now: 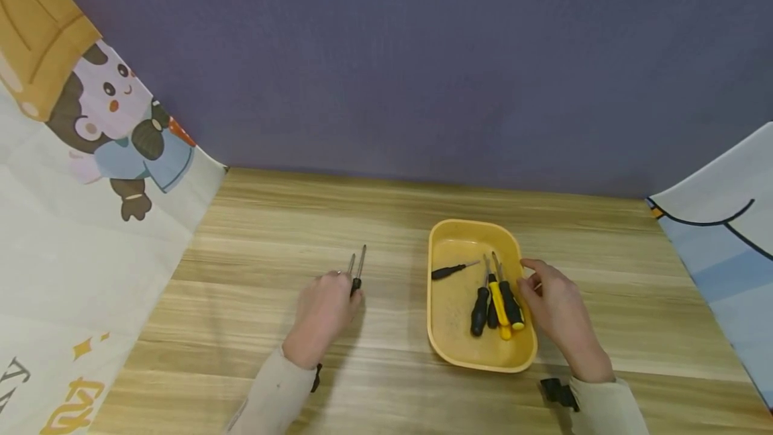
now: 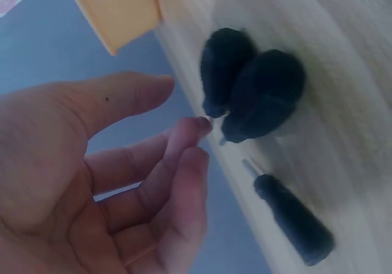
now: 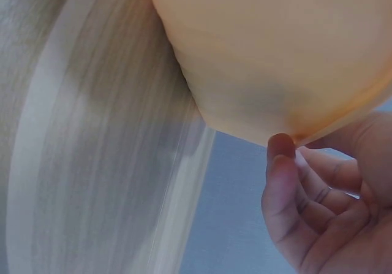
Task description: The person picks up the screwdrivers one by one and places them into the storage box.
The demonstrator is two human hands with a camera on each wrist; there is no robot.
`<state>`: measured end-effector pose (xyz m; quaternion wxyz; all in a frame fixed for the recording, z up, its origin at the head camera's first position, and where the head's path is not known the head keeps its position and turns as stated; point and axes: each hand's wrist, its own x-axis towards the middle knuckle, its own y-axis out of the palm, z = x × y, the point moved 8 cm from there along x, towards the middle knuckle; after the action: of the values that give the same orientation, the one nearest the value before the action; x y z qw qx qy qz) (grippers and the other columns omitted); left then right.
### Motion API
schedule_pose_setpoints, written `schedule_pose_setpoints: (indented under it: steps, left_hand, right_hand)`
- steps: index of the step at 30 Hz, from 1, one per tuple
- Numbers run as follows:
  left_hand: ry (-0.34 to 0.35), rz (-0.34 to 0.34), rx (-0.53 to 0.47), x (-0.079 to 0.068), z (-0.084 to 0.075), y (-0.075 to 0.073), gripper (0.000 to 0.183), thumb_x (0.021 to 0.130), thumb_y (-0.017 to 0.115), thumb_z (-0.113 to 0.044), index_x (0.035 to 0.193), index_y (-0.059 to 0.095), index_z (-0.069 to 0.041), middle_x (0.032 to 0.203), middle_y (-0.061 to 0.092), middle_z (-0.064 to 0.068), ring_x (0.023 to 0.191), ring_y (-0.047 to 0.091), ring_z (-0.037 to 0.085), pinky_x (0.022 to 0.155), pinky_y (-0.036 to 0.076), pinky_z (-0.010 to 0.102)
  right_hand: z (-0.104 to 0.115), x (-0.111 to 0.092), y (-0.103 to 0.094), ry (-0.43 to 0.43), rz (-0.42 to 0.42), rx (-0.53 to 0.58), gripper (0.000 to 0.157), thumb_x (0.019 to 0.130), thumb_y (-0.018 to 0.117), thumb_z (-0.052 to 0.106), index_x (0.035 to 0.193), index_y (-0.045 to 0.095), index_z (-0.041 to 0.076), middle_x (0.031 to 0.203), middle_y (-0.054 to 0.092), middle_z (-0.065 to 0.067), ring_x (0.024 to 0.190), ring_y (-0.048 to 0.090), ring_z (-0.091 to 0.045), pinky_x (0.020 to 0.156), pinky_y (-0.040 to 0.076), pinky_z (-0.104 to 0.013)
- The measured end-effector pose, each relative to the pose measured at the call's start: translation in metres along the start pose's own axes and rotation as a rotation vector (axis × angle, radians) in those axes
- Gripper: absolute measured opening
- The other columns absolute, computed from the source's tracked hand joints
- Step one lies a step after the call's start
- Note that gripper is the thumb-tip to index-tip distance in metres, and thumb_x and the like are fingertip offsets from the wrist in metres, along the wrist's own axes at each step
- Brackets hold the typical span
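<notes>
My left hand (image 1: 323, 314) hovers over black-handled screwdrivers (image 1: 357, 284) on the table; in the head view it partly covers them. The left wrist view shows its thumb and bent fingers apart, gripping nothing. Two screwdrivers (image 2: 263, 96) lie side by side there, with another black screwdriver (image 2: 297, 222) separate from them. At the right, my right hand (image 1: 558, 307) pinches the rim of a yellow plastic bin (image 1: 453, 337). Inside the bin are a small black screwdriver (image 1: 448, 272), a yellow screwdriver (image 1: 498, 302) and several black-handled ones (image 1: 480, 314) in a cluster.
The wood-grain table (image 1: 253, 254) carries all of this. A dark blue-grey panel (image 1: 392, 72) stands behind it. Cartoon-printed cloth (image 1: 78, 247) borders the left side, and another printed sheet (image 1: 712, 240) the right.
</notes>
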<state>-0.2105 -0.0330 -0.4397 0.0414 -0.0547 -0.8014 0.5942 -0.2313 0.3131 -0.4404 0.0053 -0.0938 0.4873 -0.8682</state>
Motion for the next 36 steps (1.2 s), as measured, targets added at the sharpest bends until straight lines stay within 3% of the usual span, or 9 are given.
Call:
schedule_pose_setpoints:
  steps: [7, 17, 23, 31, 36]
  left_hand:
    - [0.023, 0.006, 0.017, 0.006, 0.003, 0.007, 0.047, 0.091, 0.074, -0.02, 0.056, 0.044, -0.016, 0.054, 0.043, -0.002, 0.043, 0.037, 0.008, 0.036, 0.031, 0.019]
    - [-0.051, 0.093, 0.01, 0.016, 0.009, 0.019, 0.044, 0.092, 0.068, -0.017, 0.054, 0.045, -0.016, 0.046, 0.042, -0.005, 0.038, 0.035, 0.008, 0.034, 0.029, 0.021]
    - [-0.075, 0.104, -0.008, 0.019, 0.009, 0.02, 0.043, 0.089, 0.067, -0.014, 0.053, 0.044, -0.017, 0.042, 0.037, -0.008, 0.035, 0.031, 0.006, 0.033, 0.026, 0.021]
    - [-0.082, 0.108, -0.083, 0.019, 0.003, 0.015, 0.042, 0.088, 0.066, -0.015, 0.05, 0.047, -0.017, 0.038, 0.036, -0.01, 0.031, 0.029, 0.004, 0.03, 0.025, 0.021]
    - [-0.04, 0.085, -0.093, 0.021, -0.011, 0.005, 0.046, 0.088, 0.067, -0.019, 0.048, 0.045, -0.017, 0.038, 0.03, -0.011, 0.032, 0.025, 0.003, 0.031, 0.022, 0.021]
  right_hand:
    - [0.0, 0.001, 0.0, 0.008, -0.002, 0.003, 0.035, 0.095, 0.066, 0.007, 0.127, 0.06, -0.006, 0.083, 0.062, -0.007, 0.068, 0.058, -0.019, 0.056, 0.047, -0.034]
    - [0.0, 0.0, 0.0, 0.018, 0.0, -0.002, 0.035, 0.095, 0.066, 0.007, 0.126, 0.06, -0.006, 0.084, 0.062, -0.007, 0.069, 0.058, -0.02, 0.056, 0.047, -0.033]
    - [0.0, 0.0, 0.0, 0.022, -0.002, -0.003, 0.034, 0.095, 0.066, 0.007, 0.126, 0.06, -0.006, 0.083, 0.061, -0.007, 0.068, 0.056, -0.019, 0.055, 0.046, -0.032]
    - [0.0, 0.0, 0.0, 0.02, -0.006, -0.006, 0.034, 0.095, 0.065, 0.008, 0.126, 0.059, -0.005, 0.084, 0.061, -0.007, 0.067, 0.056, -0.019, 0.055, 0.046, -0.031]
    - [0.001, 0.0, 0.0, 0.025, 0.006, 0.0, 0.035, 0.096, 0.065, 0.008, 0.127, 0.059, -0.005, 0.085, 0.062, -0.008, 0.069, 0.057, -0.02, 0.056, 0.046, -0.033]
